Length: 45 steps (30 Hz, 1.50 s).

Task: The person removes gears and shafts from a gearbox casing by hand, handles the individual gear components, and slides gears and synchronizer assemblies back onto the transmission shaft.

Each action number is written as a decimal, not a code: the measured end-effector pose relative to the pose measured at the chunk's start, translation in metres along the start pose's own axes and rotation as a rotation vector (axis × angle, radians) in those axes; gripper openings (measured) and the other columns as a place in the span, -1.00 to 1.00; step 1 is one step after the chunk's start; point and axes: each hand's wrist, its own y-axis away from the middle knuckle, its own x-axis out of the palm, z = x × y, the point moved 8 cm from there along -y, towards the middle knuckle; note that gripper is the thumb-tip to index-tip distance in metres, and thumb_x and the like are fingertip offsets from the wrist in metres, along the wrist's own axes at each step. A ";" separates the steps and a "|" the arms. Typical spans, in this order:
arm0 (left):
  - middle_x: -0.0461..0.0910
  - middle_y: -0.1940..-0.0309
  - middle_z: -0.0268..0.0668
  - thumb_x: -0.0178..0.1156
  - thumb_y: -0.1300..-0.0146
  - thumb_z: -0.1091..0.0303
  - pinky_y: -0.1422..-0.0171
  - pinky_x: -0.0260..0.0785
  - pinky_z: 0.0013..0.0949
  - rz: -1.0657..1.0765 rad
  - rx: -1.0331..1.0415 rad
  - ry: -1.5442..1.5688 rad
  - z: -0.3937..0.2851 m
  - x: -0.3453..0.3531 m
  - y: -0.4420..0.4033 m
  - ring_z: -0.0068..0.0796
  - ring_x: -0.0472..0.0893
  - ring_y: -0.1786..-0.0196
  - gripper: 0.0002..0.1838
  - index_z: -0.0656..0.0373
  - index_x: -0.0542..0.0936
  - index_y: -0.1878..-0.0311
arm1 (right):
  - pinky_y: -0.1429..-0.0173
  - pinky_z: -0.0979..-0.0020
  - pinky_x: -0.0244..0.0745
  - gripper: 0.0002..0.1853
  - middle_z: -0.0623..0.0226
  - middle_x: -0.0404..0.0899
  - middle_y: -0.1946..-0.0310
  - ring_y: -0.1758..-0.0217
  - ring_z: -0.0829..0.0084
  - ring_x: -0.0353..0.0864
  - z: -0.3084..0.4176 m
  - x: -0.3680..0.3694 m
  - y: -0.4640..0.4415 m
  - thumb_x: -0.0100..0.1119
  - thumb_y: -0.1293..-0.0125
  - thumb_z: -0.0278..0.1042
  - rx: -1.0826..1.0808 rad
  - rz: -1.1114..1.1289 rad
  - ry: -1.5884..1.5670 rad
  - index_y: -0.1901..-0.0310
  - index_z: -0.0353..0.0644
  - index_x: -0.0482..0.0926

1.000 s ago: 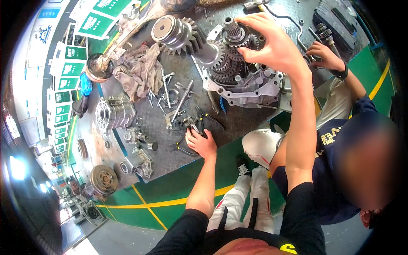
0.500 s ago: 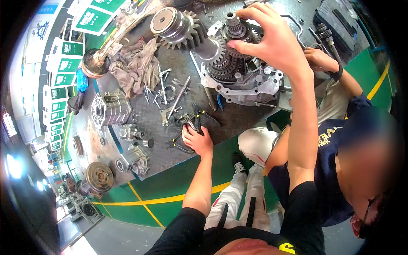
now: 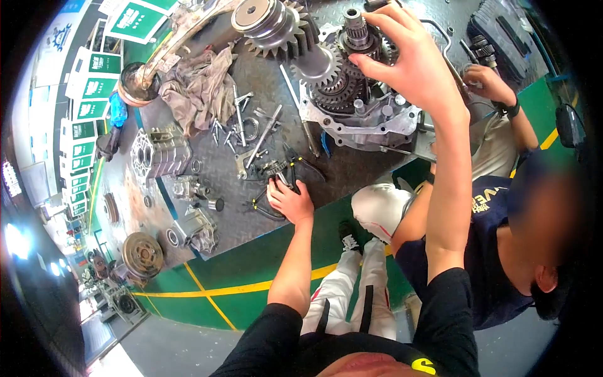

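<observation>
My left hand is closed around a small geared shaft near the table's front edge; its fingers partly hide the part. Black-and-yellow pliers lie just beyond the hand, and similar handles show beside it. My right hand hovers with thumb and fingers apart around the upper end of an upright gear shaft. That shaft stands in an open gearbox housing beside other gears. Whether a fingertip touches it I cannot tell. A large gear shaft leans close to the left.
On the metal table lie a crumpled rag, bolts, rods, a bearing ring, a ribbed housing and a round plate. At the right a co-worker's hand rests near a black case.
The whole view has shifted slightly. My hands keep nearly the same places at the geared shaft and the gearbox. The co-worker's head has turned and their hand has moved slightly.
</observation>
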 end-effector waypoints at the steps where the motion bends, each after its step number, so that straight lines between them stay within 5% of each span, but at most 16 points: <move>1: 0.30 -0.41 -0.05 0.15 -0.34 0.06 -0.55 0.04 0.05 0.004 0.003 0.001 0.000 0.000 0.000 0.03 0.23 -0.47 -0.35 0.33 0.38 -0.35 | -0.19 0.21 0.44 -0.46 0.07 0.52 0.06 -0.06 0.08 0.51 0.000 -0.001 0.000 0.49 -0.09 -0.24 0.039 0.000 0.003 -0.07 -0.35 0.58; 8: 0.30 -0.41 -0.05 0.16 -0.33 0.06 -0.55 0.03 0.05 0.019 -0.015 0.018 -0.002 -0.004 0.001 0.03 0.22 -0.47 -0.34 0.33 0.38 -0.36 | -0.18 0.22 0.44 -0.46 0.05 0.52 0.07 -0.03 0.06 0.52 0.000 -0.001 0.002 0.49 -0.09 -0.22 -0.057 -0.070 0.020 -0.06 -0.33 0.58; 14: 0.30 -0.42 -0.06 0.16 -0.33 0.06 -0.54 0.03 0.05 0.005 -0.001 0.005 -0.002 0.000 0.001 0.02 0.22 -0.48 -0.33 0.34 0.38 -0.36 | -0.18 0.20 0.43 -0.39 0.07 0.54 0.06 -0.07 0.06 0.52 -0.002 -0.002 0.007 0.54 -0.06 -0.13 0.136 -0.035 0.094 -0.09 -0.29 0.57; 20: 0.30 -0.42 -0.07 0.17 -0.33 0.05 -0.54 0.04 0.04 -0.011 0.013 -0.007 0.001 0.001 0.002 0.02 0.23 -0.46 -0.34 0.33 0.39 -0.35 | -0.31 0.15 0.37 -0.27 0.05 0.52 -0.05 -0.14 0.04 0.49 -0.002 -0.005 0.020 0.55 -0.04 -0.03 -0.033 -0.171 0.081 -0.17 -0.29 0.52; 29: 0.32 -0.40 -0.08 0.16 -0.34 0.04 -0.52 0.07 0.04 -0.026 0.001 0.005 -0.001 -0.001 0.002 0.01 0.25 -0.44 -0.36 0.31 0.40 -0.33 | -0.28 0.17 0.39 -0.45 0.03 0.62 0.08 -0.10 0.05 0.51 -0.002 -0.009 0.000 0.52 0.02 -0.11 -0.107 -0.172 0.038 0.05 -0.30 0.64; 32: 0.31 -0.41 -0.09 0.15 -0.34 0.04 -0.53 0.05 0.04 0.001 -0.007 0.001 0.000 0.000 0.001 0.01 0.24 -0.45 -0.36 0.31 0.40 -0.34 | -0.19 0.25 0.48 -0.49 0.14 0.67 0.13 -0.03 0.23 0.60 0.038 -0.041 -0.013 0.55 -0.06 -0.15 -0.119 -0.230 -0.023 0.03 -0.30 0.66; 34: 0.30 -0.41 -0.09 0.14 -0.34 0.03 -0.54 0.05 0.05 0.008 -0.017 -0.002 0.001 0.000 0.001 0.02 0.23 -0.46 -0.35 0.31 0.39 -0.34 | -0.04 0.37 0.58 -0.53 0.24 0.68 0.16 0.10 0.37 0.65 0.027 -0.046 -0.033 0.52 -0.13 -0.17 0.016 -0.158 -0.681 0.02 -0.31 0.67; 36: 0.29 -0.42 -0.09 0.13 -0.35 0.02 -0.54 0.04 0.05 0.020 -0.029 0.006 0.002 0.002 0.003 0.02 0.22 -0.46 -0.35 0.32 0.39 -0.34 | 0.07 0.43 0.60 -0.54 0.22 0.66 0.18 0.20 0.47 0.65 0.055 -0.071 -0.024 0.37 -0.30 -0.11 0.059 -0.568 -0.552 0.00 -0.37 0.63; 38: 0.30 -0.42 -0.10 0.16 -0.32 0.03 -0.55 0.06 0.04 0.010 -0.028 -0.022 0.001 0.001 0.001 0.00 0.23 -0.49 -0.36 0.30 0.42 -0.31 | 0.04 0.42 0.60 -0.53 0.12 0.66 0.13 0.21 0.45 0.65 0.017 -0.063 -0.032 0.20 -0.40 -0.08 0.091 -0.320 -1.137 -0.09 -0.36 0.58; 39: 0.30 -0.42 -0.10 0.16 -0.31 0.03 -0.55 0.07 0.04 0.010 -0.031 -0.013 0.001 0.000 0.001 0.00 0.23 -0.48 -0.36 0.30 0.42 -0.31 | 0.18 0.40 0.65 -0.56 0.06 0.65 0.10 0.28 0.39 0.65 0.005 -0.057 -0.011 0.07 -0.44 -0.13 0.118 -0.559 -1.467 -0.12 -0.36 0.52; 40: 0.31 -0.42 -0.11 0.17 -0.31 0.03 -0.55 0.06 0.04 0.007 -0.034 -0.012 0.001 -0.001 0.001 -0.01 0.23 -0.48 -0.35 0.30 0.42 -0.32 | -0.25 0.21 0.43 -0.43 0.14 0.59 -0.11 -0.16 0.22 0.53 -0.018 -0.031 0.009 0.26 -0.34 0.02 0.136 -0.256 -1.814 -0.25 -0.18 0.49; 42: 0.30 -0.43 -0.11 0.17 -0.30 0.04 -0.56 0.05 0.04 0.010 -0.037 -0.020 0.003 0.002 0.001 -0.01 0.23 -0.48 -0.34 0.29 0.41 -0.35 | -0.10 0.29 0.46 -0.47 0.14 0.59 -0.05 -0.05 0.30 0.54 -0.008 -0.004 0.051 0.12 -0.47 0.13 0.354 -0.385 -1.985 -0.18 -0.18 0.49; 45: 0.30 -0.44 -0.12 0.17 -0.31 0.04 -0.56 0.05 0.03 0.015 -0.038 -0.010 0.001 0.001 0.001 -0.02 0.23 -0.49 -0.33 0.29 0.39 -0.37 | -0.08 0.30 0.45 -0.35 0.10 0.59 -0.01 0.01 0.30 0.54 0.001 0.039 0.095 0.15 -0.43 0.23 0.405 -0.417 -2.297 -0.22 -0.24 0.48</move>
